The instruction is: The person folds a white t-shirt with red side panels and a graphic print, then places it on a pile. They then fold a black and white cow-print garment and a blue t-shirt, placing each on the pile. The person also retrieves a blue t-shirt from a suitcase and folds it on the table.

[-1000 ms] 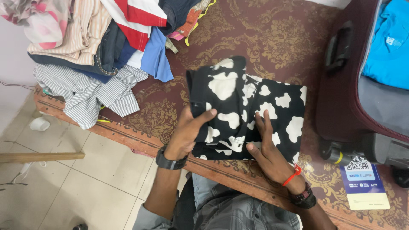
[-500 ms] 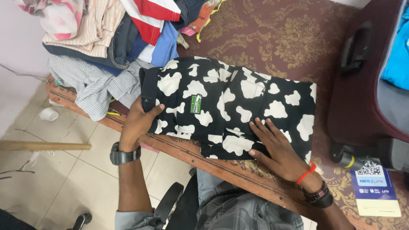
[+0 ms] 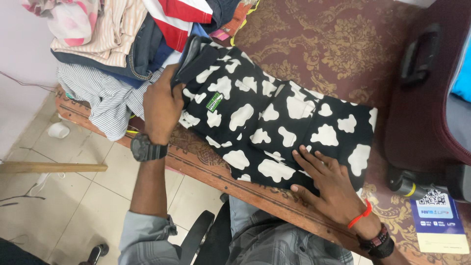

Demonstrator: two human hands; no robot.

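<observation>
a black garment with white cow-like patches (image 3: pixel 274 132) is being spread across a patterned maroon bed cover (image 3: pixel 319 44), seen from above by a head-worn camera. the garment is lying diagonally, from the far left down to the near right, just inside the wooden edge of the bed (image 3: pixel 206 169).

the left hand (image 3: pixel 162 105) is being closed around the garment's far-left end, at what looks like a dark waistband; its grip is being kept tight on the cloth, with the fingers hidden beneath the fold. the right hand (image 3: pixel 328 179) is being laid flat and open on the near-right part of the garment, fingers spread, pressing rather than grasping anything.

judging by this, the smoothing-out stage of a fold is being carried out. a next move would probably call for the held end to be pulled taut and laid flat while the right palm is kept down, so the cloth is not dragged.

a heap of mixed clothes (image 3: pixel 122 34) is lying at the far left, touching or nearly touching the held end; this is crowding the space there. a dark red suitcase (image 3: pixel 422 98) is standing open at the right, close beside the garment's right edge. a small printed card (image 3: pixel 439 221) is lying near the right corner. tiled floor (image 3: pixel 64 196) is showing below.
</observation>
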